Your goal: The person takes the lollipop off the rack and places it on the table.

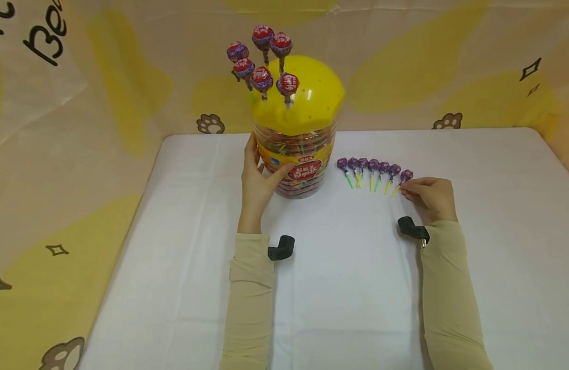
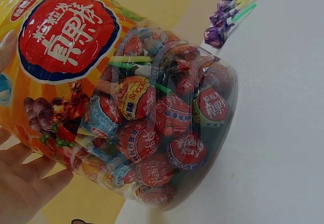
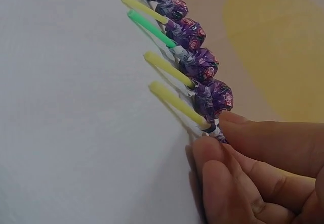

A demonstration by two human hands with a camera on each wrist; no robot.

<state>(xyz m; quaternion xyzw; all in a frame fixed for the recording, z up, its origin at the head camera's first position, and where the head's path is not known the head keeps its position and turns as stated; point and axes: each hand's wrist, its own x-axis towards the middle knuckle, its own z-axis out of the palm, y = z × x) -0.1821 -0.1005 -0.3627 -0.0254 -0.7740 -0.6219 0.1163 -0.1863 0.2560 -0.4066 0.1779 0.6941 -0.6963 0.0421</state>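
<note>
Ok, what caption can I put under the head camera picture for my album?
Left hand holds the lollipop tub; right hand pinches the end lollipop in a purple row.

A jar (image 1: 299, 154) stands on the tabletop (image 1: 358, 288) toward its far edge, with six lollipops (image 1: 263, 61) stuck upright in its lid (image 1: 312, 103) on the left side. The left hand (image 1: 259, 182) rests against the jar's left flank. To the jar's right, a row of lollipops (image 1: 374, 172) lies on the tabletop, heads away from the person. The right hand (image 1: 430, 195) touches the row's rightmost lollipop (image 1: 404, 177).
</note>
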